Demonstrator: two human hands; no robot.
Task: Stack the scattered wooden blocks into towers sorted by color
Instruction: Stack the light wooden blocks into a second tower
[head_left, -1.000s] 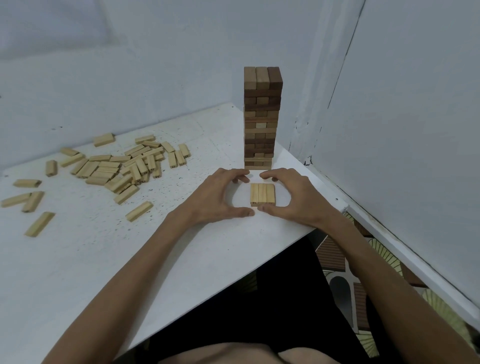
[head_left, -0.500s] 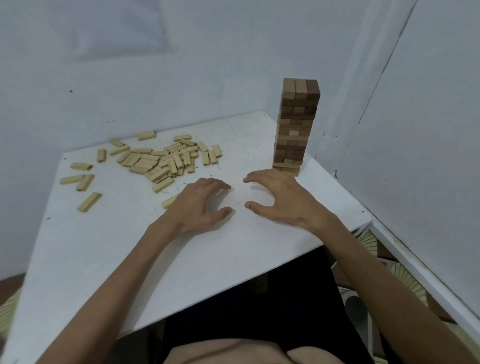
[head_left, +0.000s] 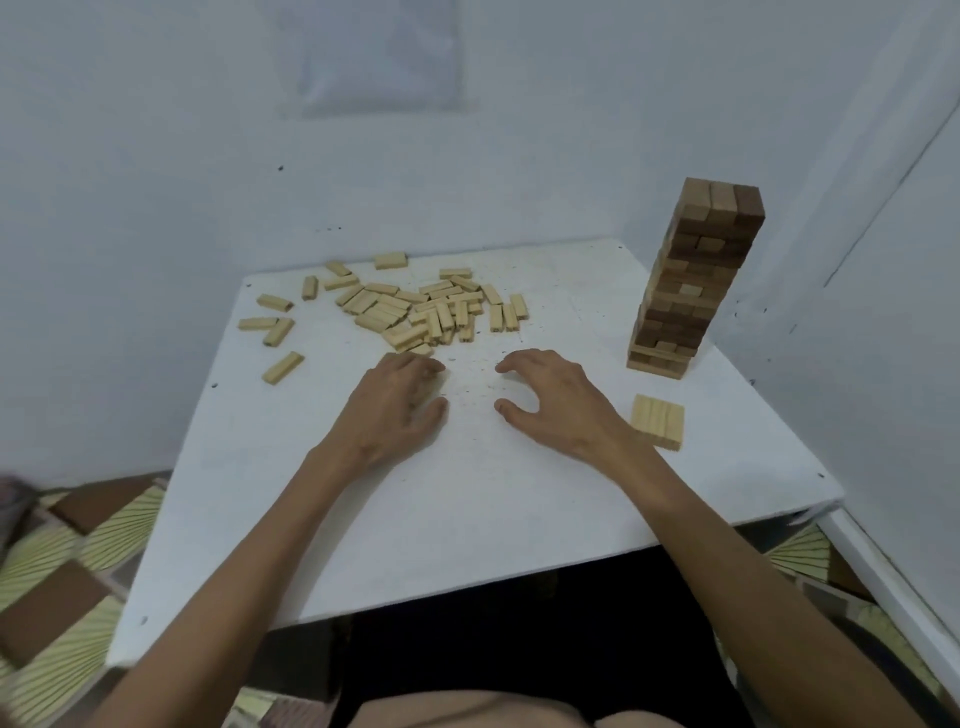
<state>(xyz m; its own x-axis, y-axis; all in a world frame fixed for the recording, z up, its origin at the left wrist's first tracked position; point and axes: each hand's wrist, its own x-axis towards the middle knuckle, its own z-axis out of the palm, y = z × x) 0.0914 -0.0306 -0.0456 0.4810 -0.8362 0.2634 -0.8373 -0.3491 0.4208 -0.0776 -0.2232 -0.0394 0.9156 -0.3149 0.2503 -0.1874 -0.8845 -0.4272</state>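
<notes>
Several light wooden blocks (head_left: 426, 312) lie scattered at the far left of the white table (head_left: 467, 509). A tall tower of brown blocks (head_left: 696, 280) stands at the far right corner. In front of it lies a flat layer of three light blocks (head_left: 658, 420). My left hand (head_left: 395, 410) rests at the near edge of the pile, its fingers curled down and blurred; whether they hold a block is hidden. My right hand (head_left: 556, 400) hovers beside it, fingers spread, holding nothing, left of the flat layer.
Pale walls close in behind the table and on its right. A few single light blocks (head_left: 283, 366) lie apart near the left edge. Patterned floor tiles (head_left: 67, 571) show below the left and right edges.
Both hands let go of the flat three-block layer and moved left toward the pile. The view swung left, so the tower and layer now sit at the right.
</notes>
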